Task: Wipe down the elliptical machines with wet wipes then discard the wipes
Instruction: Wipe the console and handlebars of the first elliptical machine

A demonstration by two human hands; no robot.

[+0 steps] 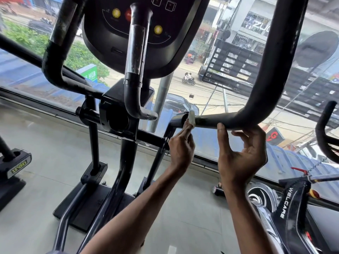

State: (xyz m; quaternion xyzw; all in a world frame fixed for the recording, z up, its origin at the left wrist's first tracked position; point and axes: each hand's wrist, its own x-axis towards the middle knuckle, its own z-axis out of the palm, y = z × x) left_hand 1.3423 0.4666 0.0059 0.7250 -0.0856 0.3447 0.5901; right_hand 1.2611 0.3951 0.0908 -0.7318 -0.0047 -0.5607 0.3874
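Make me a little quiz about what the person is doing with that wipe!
1. Pick one: the wipe is held by A) the left hand, B) the right hand, C) both hands.
2. True or false: the wipe lies on the floor.
3. Fill the gap: the wipe presses against the black ____.

Key:
1. A
2. False; the left hand holds it up.
3. bar
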